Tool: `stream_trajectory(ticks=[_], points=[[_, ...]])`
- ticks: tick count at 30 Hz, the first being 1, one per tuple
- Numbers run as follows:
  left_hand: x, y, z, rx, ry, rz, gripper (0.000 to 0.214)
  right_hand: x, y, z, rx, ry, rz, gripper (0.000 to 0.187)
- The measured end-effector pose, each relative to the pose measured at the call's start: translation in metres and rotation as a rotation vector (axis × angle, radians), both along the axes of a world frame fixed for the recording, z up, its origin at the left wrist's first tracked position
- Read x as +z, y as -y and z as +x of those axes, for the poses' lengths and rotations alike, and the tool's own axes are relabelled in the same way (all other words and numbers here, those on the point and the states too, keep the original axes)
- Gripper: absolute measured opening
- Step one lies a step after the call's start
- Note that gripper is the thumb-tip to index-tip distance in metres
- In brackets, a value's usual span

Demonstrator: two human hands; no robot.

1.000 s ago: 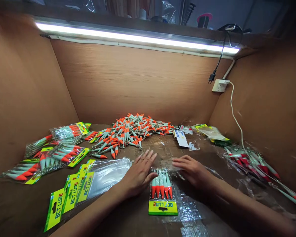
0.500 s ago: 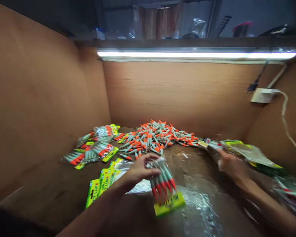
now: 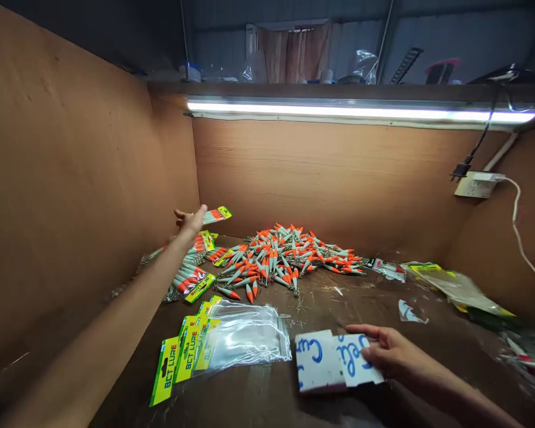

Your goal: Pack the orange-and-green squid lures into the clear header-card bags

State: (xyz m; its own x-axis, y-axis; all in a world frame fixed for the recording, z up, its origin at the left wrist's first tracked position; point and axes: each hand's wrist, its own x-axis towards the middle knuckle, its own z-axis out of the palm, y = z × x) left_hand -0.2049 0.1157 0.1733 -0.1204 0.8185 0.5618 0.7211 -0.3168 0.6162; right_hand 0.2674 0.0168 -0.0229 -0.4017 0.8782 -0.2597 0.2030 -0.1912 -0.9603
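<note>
Over the finished packets at the left, my left hand (image 3: pixel 191 221) is stretched out with its fingers apart. A clear packet of orange-and-white squid lures (image 3: pixel 216 216) with a yellow header shows just beyond its thumb; whether they touch is hidden. My right hand (image 3: pixel 390 353) grips a white block (image 3: pixel 339 361) with blue handwriting, low over the bench. Left of that block lie several flat clear bags with yellow BCT LURE headers (image 3: pixel 188 348), overlapping. Loose lures (image 3: pixel 285 255) form a heap at the back middle. Filled packets (image 3: pixel 195 276) are piled under my left forearm, which partly covers them.
Brown panels (image 3: pixel 321 172) close off the back and sides. A tube light (image 3: pixel 361 112) runs under the shelf. At the right are a socket box (image 3: pixel 476 184) with a white cable, a large plastic bag (image 3: pixel 459 285), and a torn white scrap (image 3: pixel 411 312).
My left hand has carried the lure packet from the front middle to the pile at the back left. My right hand has come from the right side to the front with the white block.
</note>
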Motion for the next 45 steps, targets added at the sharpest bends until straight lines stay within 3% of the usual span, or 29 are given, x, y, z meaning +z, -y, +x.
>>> stream_trajectory(ticks=[2, 3, 6, 8, 9, 11, 14, 17, 19, 22, 25, 29, 31, 34, 38, 42, 45], points=[[-0.013, 0.015, 0.031, 0.011, -0.039, 0.002, 0.043, 0.001, -0.002, -0.003, 0.065, 0.106, 0.094, 0.076], [-0.027, 0.028, 0.050, -0.082, -0.124, -0.035, 0.047, 0.005, -0.007, -0.004, 0.068, 0.199, 0.208, 0.070], [-0.084, 0.080, 0.115, -0.298, -0.253, -0.157, 0.054, 0.031, -0.034, -0.018, -0.029, 0.535, 0.725, 0.044], [-0.124, 0.114, 0.154, -0.490, -0.422, -0.263, 0.082, 0.053, -0.056, -0.050, -0.001, 0.675, 0.993, 0.029], [-0.142, 0.127, 0.170, -0.541, -0.497, -0.269, 0.096, 0.064, -0.067, -0.072, 0.048, 0.713, 1.085, 0.026], [-0.167, 0.142, 0.190, -0.568, -0.588, -0.244, 0.101, 0.081, -0.087, -0.128, 0.215, 0.823, 1.267, 0.024], [-0.185, 0.139, 0.199, -0.530, -0.647, -0.294, 0.101, 0.093, -0.109, -0.218, 0.434, 0.893, 1.433, 0.022], [-0.196, 0.122, 0.195, -0.524, -0.663, -0.326, 0.081, 0.089, -0.126, -0.290, 0.561, 0.909, 1.508, 0.013], [-0.204, 0.111, 0.194, -0.537, -0.664, -0.335, 0.062, 0.083, -0.138, -0.320, 0.592, 0.936, 1.527, 0.014], [-0.213, 0.104, 0.192, -0.560, -0.652, -0.314, 0.051, 0.075, -0.156, -0.338, 0.596, 0.963, 1.506, 0.030], [-0.211, 0.107, 0.188, -0.618, -0.643, -0.275, 0.061, 0.076, -0.171, -0.333, 0.584, 0.927, 1.452, 0.034], [-0.198, 0.117, 0.181, -0.675, -0.568, -0.247, 0.086, 0.092, -0.177, -0.304, 0.521, 0.774, 1.356, 0.009], [-0.192, 0.120, 0.177, -0.684, -0.499, -0.235, 0.095, 0.101, -0.174, -0.282, 0.461, 0.669, 1.293, 0.008], [-0.184, 0.117, 0.170, -0.671, -0.399, -0.220, 0.106, 0.107, -0.165, -0.234, 0.367, 0.535, 1.149, 0.016], [-0.169, 0.105, 0.155, -0.663, -0.337, -0.267, 0.108, 0.102, -0.141, -0.142, 0.290, 0.444, 0.926, 0.033], [-0.149, 0.094, 0.128, -0.653, -0.375, -0.247, 0.096, 0.086, -0.097, -0.053, 0.197, 0.097, 0.427, 0.045], [-0.141, 0.089, 0.110, -0.598, -0.387, -0.193, 0.086, 0.071, -0.060, -0.018, 0.116, -0.134, 0.114, 0.050]])
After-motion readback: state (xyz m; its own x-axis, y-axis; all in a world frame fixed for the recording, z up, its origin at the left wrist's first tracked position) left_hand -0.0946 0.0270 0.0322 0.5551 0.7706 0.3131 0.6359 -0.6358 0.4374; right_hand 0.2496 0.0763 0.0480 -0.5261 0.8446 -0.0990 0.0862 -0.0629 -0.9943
